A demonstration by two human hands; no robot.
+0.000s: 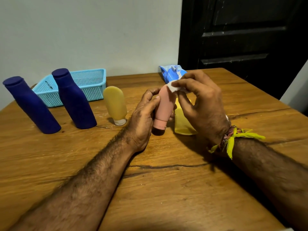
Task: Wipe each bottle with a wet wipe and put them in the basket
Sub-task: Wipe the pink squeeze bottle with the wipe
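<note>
Light-blue mesh basket (93, 80) at the back left of the wooden bench (166, 189), near the wall; only a small dark mark visible through the lattice of its far corner, contents otherwise impossible to tell. Blue-and-white wet-wipe pack (172, 72) at the back centre, partly hidden behind the right hand.

Five bottles in all, none in the basket. Two dark-blue bottles upright at left: one (30, 105) at the far left, the other (74, 99) directly in front of the basket. One amber tube bottle (115, 104) standing on its clear cap, just right of the basket. One yellow bottle (182, 125) on the bench, largely hidden behind the right hand. One pink tube bottle (164, 106), cap downward, raised just above the bench at centre.

Left grip (144, 117) closed round the pink bottle, fingers and thumb curled about its body. Right grip (200, 100) pinching a single white wet wipe (174, 86) against the bottle's upper end. Braided wristband (230, 137) with yellow threads on the right wrist.
</note>
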